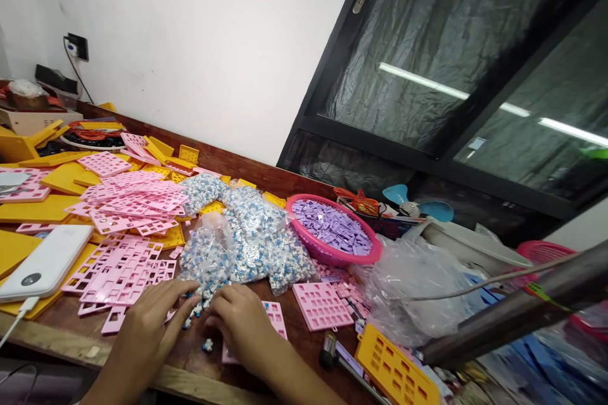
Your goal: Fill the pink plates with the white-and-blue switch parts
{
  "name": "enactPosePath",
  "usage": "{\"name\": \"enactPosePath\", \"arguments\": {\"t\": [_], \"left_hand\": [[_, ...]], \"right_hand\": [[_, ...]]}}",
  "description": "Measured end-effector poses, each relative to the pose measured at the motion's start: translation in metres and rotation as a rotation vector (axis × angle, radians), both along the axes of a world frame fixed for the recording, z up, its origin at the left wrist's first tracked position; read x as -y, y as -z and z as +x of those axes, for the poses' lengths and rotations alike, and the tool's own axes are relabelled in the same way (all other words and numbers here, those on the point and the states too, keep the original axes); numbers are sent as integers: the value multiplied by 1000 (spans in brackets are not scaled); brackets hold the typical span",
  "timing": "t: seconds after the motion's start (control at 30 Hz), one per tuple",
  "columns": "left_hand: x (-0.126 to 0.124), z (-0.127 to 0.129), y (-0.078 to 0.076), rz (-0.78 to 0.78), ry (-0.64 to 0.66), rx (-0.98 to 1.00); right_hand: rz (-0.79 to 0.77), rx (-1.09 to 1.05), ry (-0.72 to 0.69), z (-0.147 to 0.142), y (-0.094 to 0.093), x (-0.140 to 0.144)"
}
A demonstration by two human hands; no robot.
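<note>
Small blue-and-white pieces [196, 311] lie loose on the table between my two hands, at the mouth of a clear plastic bag [209, 250] full of the same kind. My left hand [154, 319] rests at their left side, thumb and forefinger apart and touching the nearest pieces. Opposite it, my right hand [242, 323] has its fingers curled inward at the edge of the pile; what they hold, if anything, is hidden. A pink grid plate [276, 316] is partly covered by my right hand and forearm. One loose piece [207, 345] sits below the pile.
Pink grid plates [123, 266] and yellow plates [42, 209] are heaped on the left, beside a white power bank [47, 262]. A pink basket [375, 253] holds purple pieces. To the right are crumpled plastic [418, 285], a yellow frame [396, 370] and a dark slanting bar [513, 310].
</note>
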State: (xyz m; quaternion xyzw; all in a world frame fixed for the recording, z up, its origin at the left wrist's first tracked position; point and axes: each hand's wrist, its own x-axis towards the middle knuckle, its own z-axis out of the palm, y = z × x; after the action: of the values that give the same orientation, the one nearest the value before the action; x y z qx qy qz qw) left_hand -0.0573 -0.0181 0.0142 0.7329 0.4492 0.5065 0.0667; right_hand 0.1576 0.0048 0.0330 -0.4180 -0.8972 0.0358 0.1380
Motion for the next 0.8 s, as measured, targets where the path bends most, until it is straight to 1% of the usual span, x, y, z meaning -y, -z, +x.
{"name": "enactPosePath", "arguments": {"t": [0.1, 0.17, 0.2, 0.27, 0.33, 0.4, 0.5, 0.57, 0.7, 0.8], "left_hand": [[4, 14, 2, 31, 72, -56], [7, 32, 8, 61, 150, -135], [8, 44, 12, 76, 189, -186], [11, 69, 21, 109, 235, -291], [13, 92, 32, 144, 217, -364], [15, 108, 42, 174, 163, -394], [17, 116, 50, 156, 146, -441], [17, 114, 51, 102, 178, -470], [16, 110, 47, 27, 217, -458], [16, 111, 45, -11, 222, -465]], "right_hand": [[-74, -218, 21, 38, -23, -2], [-131, -291, 70, 68, -29, -3], [-158, -316, 91, 83, -28, -4], [-189, -391, 138, 106, -20, -4], [-218, -454, 172, 120, -6, -4], [-258, -467, 182, 127, 5, -4], [-293, -435, 178, 129, 11, -5], [-309, -421, 157, 129, 9, -5], [-390, -410, 79, 133, 0, -3], [-385, -412, 98, 135, -2, 0]]}}
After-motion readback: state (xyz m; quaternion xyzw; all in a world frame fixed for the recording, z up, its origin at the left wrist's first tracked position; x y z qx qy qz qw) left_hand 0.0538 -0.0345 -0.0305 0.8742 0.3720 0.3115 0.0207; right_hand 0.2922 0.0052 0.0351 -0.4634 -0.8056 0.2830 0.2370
